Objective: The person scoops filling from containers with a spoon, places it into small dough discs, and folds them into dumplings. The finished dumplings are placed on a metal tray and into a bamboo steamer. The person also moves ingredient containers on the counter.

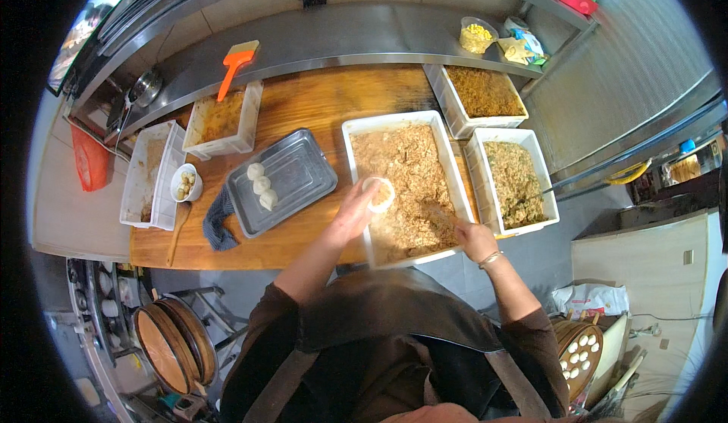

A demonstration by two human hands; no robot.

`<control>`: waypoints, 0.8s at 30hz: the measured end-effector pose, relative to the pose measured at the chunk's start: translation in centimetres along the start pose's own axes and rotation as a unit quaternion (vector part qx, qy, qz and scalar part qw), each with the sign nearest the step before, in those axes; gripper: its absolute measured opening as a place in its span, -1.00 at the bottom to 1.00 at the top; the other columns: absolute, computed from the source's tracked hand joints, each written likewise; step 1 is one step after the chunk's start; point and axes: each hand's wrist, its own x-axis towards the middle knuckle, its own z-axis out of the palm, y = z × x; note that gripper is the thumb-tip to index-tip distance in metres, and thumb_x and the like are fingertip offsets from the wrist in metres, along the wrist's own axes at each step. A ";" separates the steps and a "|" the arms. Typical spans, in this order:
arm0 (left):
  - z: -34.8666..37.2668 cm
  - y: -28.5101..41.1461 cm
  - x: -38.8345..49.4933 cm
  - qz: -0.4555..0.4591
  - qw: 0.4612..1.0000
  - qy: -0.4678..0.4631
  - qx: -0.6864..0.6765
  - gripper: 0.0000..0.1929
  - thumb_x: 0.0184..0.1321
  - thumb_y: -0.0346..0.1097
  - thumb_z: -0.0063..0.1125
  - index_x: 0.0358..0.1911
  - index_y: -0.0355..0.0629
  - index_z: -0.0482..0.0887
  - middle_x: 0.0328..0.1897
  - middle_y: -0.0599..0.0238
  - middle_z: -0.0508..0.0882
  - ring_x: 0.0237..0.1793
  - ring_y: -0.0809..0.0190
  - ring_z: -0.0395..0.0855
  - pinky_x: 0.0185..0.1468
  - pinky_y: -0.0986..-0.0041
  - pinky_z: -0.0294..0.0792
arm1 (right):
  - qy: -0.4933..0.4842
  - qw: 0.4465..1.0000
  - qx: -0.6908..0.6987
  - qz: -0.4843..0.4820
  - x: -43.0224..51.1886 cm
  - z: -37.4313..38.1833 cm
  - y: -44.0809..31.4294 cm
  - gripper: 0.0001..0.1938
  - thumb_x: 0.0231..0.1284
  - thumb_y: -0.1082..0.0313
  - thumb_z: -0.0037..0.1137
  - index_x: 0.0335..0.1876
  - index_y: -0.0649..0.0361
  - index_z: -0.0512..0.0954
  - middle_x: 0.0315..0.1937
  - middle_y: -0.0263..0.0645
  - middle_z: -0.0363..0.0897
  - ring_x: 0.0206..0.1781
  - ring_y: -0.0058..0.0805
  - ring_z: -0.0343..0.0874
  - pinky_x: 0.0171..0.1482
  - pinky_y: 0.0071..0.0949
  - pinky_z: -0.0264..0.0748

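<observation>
My left hand (pixel 354 210) holds a round dough wrapper (pixel 380 195) with some filling in its middle, above a large white plastic tub (pixel 392 118). Minced, brownish filling (pixel 401 156) fills this tub. At the tub's right wall is my right hand (pixel 476 242), its fingers closed around a thin tool (pixel 446 216) that reaches into the filling; the tool's end is blurred. To the left, a grey metal tray (pixel 296 175) carries three shaped dough buns (pixel 261 185) in a row.
Tubs of greenish filling (pixel 512 178) and brown filling (pixel 483 90) stand right. Left are a nearly emptied tub (pixel 136 175), another tub (pixel 250 121), a white bowl (pixel 196 187), a wooden spoon (pixel 178 232) and a dark cloth (pixel 218 224). An orange brush (pixel 234 65) overlaps the steel shelf (pixel 352 30).
</observation>
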 end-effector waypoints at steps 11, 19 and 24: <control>3.6 0.5 -4.2 0.022 0.998 -0.058 0.011 -0.50 0.39 -0.46 0.09 0.37 0.06 0.36 0.13 0.21 0.60 0.14 0.15 0.61 0.17 0.25 0.55 | -0.096 0.639 0.761 0.056 3.9 4.3 -9.1 -0.75 0.32 0.38 0.23 0.07 0.16 0.54 -0.15 -0.26 0.67 -0.16 -0.50 0.70 -0.13 -0.55 0.66; 2.8 -0.6 -4.3 0.028 0.996 -0.060 0.054 -0.48 0.32 -0.55 0.12 0.34 -0.01 0.40 0.09 0.25 0.63 0.12 0.20 0.62 0.16 0.34 0.54 | -0.102 0.654 0.747 0.066 3.8 4.3 -9.4 -0.86 0.31 0.39 0.23 -0.07 0.15 0.61 -0.28 -0.36 0.66 -0.33 -0.60 0.64 -0.29 -0.64 0.63; 2.8 -1.5 -4.2 0.019 0.999 -0.037 0.027 -0.59 0.28 -0.59 0.14 0.19 -0.10 0.52 0.03 0.27 0.67 0.03 0.24 0.66 0.07 0.40 0.58 | 0.037 0.742 0.668 0.040 3.7 5.4 -9.8 -0.90 0.31 0.41 0.20 -0.11 0.15 0.60 -0.31 -0.42 0.59 -0.45 -0.69 0.50 -0.46 -0.69 0.51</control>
